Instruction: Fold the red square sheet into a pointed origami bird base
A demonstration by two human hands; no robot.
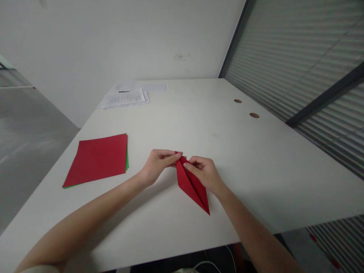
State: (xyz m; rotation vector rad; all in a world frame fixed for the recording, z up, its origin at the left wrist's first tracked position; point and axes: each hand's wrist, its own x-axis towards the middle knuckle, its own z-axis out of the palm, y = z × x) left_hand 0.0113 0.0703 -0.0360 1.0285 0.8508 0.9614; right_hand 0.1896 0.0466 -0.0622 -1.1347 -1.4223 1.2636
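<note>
A folded sheet of red paper [190, 186], shaped like a long diamond with a slit down its middle, is held up between my hands. Its pointed lower end aims towards me and to the right. My left hand [159, 163] pinches the far tip, thumb on top. On the right edge near that tip, my right hand [205, 172] is closed with its thumb pressed on the paper. The fingers beneath the paper are partly hidden.
A stack of coloured paper [99, 159], red on top with green showing below, lies on the left of the white table [182, 121]. Printed sheets [125, 98] lie at the far left. Two round holes [254, 115] pierce the tabletop near the blinds [301, 57].
</note>
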